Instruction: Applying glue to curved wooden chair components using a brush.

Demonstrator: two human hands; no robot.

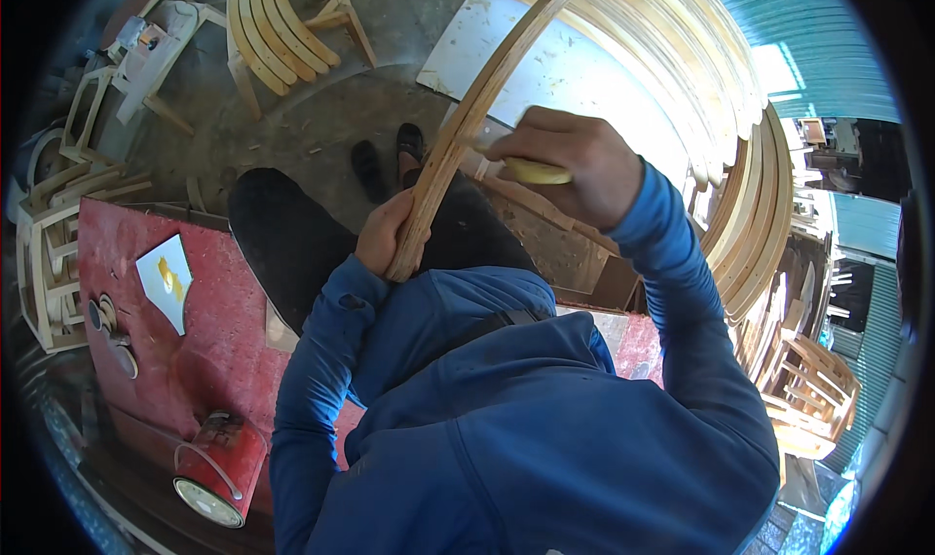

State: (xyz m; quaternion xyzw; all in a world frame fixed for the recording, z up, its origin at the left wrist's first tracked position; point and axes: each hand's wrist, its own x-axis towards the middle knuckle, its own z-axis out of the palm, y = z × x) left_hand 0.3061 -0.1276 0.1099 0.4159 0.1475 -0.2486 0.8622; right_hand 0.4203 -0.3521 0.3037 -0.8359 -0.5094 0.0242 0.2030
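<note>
Bright daylight comes in from the top right. It shines hard on the pale board (584, 78). The left side is darker. The round edges bend and go black.

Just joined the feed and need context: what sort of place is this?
Likely a furniture workshop making bentwood chairs: stacked curved wooden strips, unfinished chair frames, and a red workbench. The left hand steadies a curved wooden strip.

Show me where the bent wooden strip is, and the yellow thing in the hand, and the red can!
bent wooden strip (466, 127), head view, on the strip's middle, above the left hand.
yellow thing (539, 172), head view, on its end sticking out of the right hand.
red can (226, 455), head view, on its red side.
</note>
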